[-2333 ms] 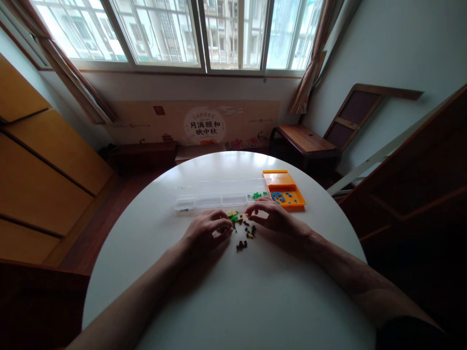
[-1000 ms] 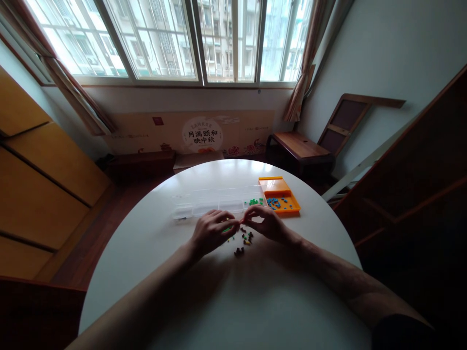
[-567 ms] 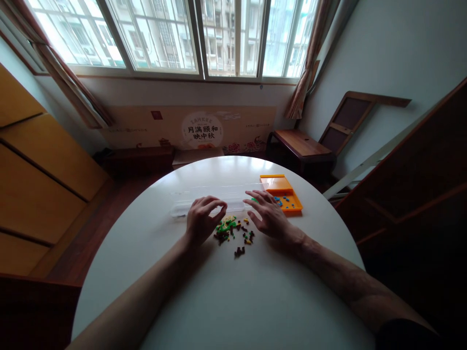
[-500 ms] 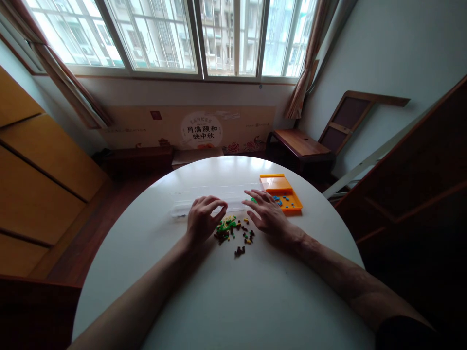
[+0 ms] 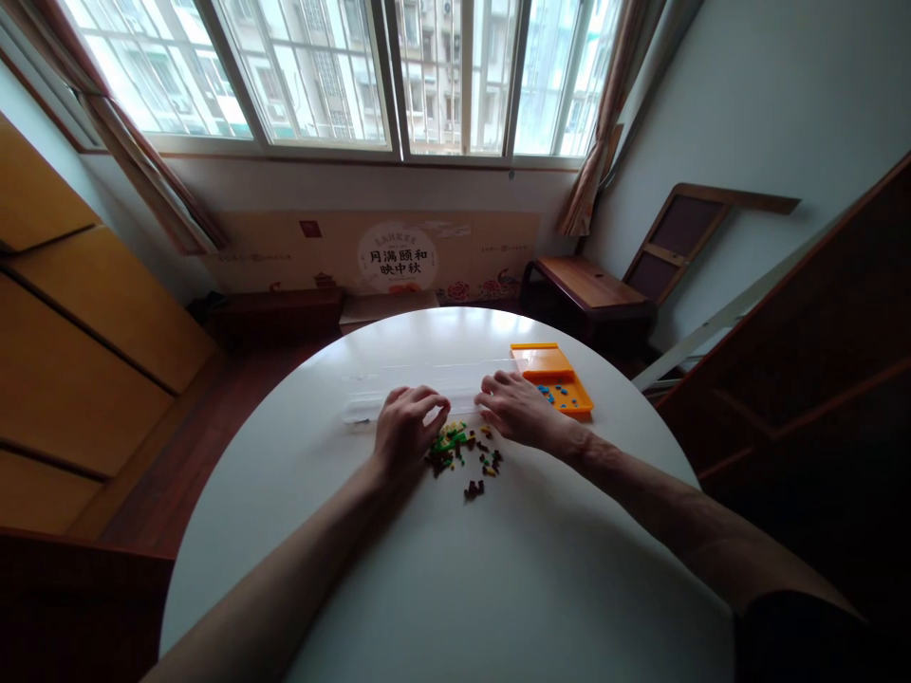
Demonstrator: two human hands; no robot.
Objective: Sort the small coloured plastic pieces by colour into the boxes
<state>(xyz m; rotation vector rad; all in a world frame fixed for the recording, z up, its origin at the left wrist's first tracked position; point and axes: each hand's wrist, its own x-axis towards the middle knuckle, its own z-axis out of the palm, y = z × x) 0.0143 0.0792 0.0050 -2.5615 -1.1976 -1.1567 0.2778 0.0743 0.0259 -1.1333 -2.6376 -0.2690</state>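
A small pile of tiny bricks, green, yellow, brown and black, lies on the round white table. My left hand rests at the pile's left edge, fingers curled with the tips near the bricks. My right hand lies knuckles up at the pile's right, fingers reaching toward the clear compartment box behind the pile. Whether either hand pinches a brick is hidden. An orange tray with blue bricks sits just right of my right hand.
A few dark bricks lie apart, nearer to me. Beyond the table stand a wooden side table, a leaning wooden frame and a printed cardboard panel under the windows. Wooden cabinets fill the left.
A second ago both hands met pinched above the pile. They have since parted, dropped to the table either side of the pile, and the right hand has curled closer to the clear box.
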